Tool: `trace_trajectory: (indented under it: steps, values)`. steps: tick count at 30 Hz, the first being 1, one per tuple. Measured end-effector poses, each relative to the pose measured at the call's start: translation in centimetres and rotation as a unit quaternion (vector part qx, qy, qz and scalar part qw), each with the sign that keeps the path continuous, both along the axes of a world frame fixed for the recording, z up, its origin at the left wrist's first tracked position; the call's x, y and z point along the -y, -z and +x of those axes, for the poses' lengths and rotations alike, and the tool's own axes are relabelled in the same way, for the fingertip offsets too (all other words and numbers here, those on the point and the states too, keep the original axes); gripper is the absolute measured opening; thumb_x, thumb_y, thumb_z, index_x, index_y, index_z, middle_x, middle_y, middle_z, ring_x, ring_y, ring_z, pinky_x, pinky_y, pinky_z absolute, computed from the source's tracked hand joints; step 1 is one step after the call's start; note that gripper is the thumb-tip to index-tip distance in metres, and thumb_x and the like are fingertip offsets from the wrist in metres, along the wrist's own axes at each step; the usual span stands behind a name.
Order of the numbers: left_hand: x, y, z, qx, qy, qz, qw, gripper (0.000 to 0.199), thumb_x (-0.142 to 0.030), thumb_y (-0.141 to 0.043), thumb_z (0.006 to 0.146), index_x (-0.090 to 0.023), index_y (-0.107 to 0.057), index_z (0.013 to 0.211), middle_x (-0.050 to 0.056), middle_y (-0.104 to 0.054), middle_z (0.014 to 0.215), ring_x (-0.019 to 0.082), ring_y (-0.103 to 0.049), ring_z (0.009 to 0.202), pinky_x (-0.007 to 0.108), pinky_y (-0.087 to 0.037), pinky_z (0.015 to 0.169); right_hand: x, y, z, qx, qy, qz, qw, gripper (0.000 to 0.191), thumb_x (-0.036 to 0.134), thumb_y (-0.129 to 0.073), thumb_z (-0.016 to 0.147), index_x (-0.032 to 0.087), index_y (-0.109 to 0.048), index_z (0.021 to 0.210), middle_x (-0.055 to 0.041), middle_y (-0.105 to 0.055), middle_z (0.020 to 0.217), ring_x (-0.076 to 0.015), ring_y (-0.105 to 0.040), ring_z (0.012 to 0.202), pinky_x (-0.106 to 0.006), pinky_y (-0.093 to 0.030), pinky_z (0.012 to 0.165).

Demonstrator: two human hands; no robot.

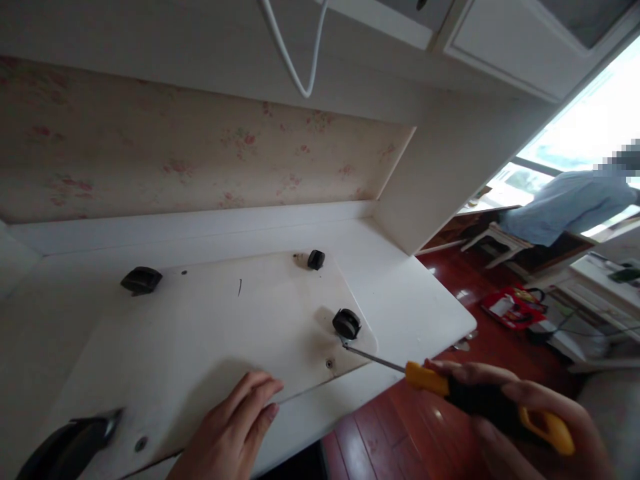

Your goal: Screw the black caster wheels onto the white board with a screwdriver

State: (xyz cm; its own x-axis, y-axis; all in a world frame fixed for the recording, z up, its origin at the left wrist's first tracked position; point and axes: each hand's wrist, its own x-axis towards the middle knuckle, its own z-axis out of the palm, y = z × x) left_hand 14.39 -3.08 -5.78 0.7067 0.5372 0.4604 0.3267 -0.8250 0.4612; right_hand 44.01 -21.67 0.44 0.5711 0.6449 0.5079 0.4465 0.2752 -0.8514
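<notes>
A white panel (pixel 210 333) with black casters lies on a white desk. My right hand (pixel 555 400) is wrapped round the yellow and black handle of a screwdriver (pixel 427 379). The screwdriver's tip meets the metal mounting plate at the base of the near right caster (pixel 347 324). My left hand (pixel 237 417) rests at the panel's front edge with fingers extended, close together and slightly bent. Other casters stand at the far right (pixel 316 259), the far left (pixel 142 281) and the near left (pixel 65 450). Whether a screw sits under the tip is too small to tell.
The desk (pixel 400 280) has a back wall with floral wallpaper (pixel 200 150). A white cable (pixel 306 90) hangs from above. On the reddish wood floor to the right lies a red toolbox (pixel 515 308). A person in a light blue top (pixel 565 203) is near the window.
</notes>
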Motion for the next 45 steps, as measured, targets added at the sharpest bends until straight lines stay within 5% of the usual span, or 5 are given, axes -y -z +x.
trace_trajectory:
  steps: [6,22,31,38,45]
  values:
    - [0.1,0.5,0.0,0.037,-0.042,-0.074,0.996,0.015,-0.032,-0.053,0.109,-0.030,-0.066,0.115,-0.004,-0.077,0.103,0.006,-0.079,0.095,0.003,-0.054,0.092,-1.1,-1.6,-0.7,-0.022,0.066,-0.064,0.996,0.031,0.013,-0.075,0.090,0.027,-0.067,0.117,-0.0094,-0.076,0.118,-0.0321,-0.078,0.111,-0.054,-0.070,0.091]
    - [-0.2,0.2,-0.3,0.041,-0.028,-0.085,0.995,0.016,-0.032,-0.049,0.110,-0.033,-0.064,0.116,-0.008,-0.076,0.104,0.002,-0.077,0.097,0.000,-0.051,0.091,-2.4,-2.1,-1.3,-0.020,0.045,-0.093,0.994,0.028,0.019,-0.077,0.091,0.028,-0.069,0.116,-0.0095,-0.077,0.119,-0.0326,-0.079,0.110,-0.048,-0.072,0.088]
    - [-0.2,0.3,-0.4,0.042,-0.016,-0.096,0.994,0.014,-0.029,-0.053,0.108,-0.033,-0.064,0.117,-0.007,-0.076,0.104,0.003,-0.078,0.096,0.001,-0.052,0.091,-5.4,-3.6,-0.6,0.036,-0.063,-0.093,0.993,0.032,0.017,-0.073,0.093,0.030,-0.064,0.121,-0.0062,-0.077,0.117,-0.0214,-0.081,0.105,-0.025,-0.070,0.079]
    - [-0.2,0.2,-0.7,0.039,-0.002,-0.087,0.995,0.019,-0.025,-0.049,0.108,-0.031,-0.063,0.120,-0.005,-0.077,0.107,0.006,-0.078,0.099,0.006,-0.055,0.093,-8.0,-3.7,-0.6,0.114,-0.002,-0.133,0.984,0.042,0.027,-0.083,0.087,0.028,-0.060,0.122,-0.0050,-0.076,0.108,-0.0202,-0.080,0.098,-0.028,-0.070,0.081]
    - [-0.3,0.8,-0.8,0.032,0.008,-0.118,0.992,0.020,-0.020,-0.052,0.105,-0.031,-0.063,0.118,-0.006,-0.076,0.104,0.007,-0.078,0.094,0.008,-0.058,0.088,-7.7,-3.1,-0.2,0.161,-0.031,-0.144,0.976,0.046,0.026,-0.062,0.103,0.034,-0.054,0.148,-0.0117,-0.054,0.155,-0.0235,-0.075,0.122,-0.036,-0.069,0.093]
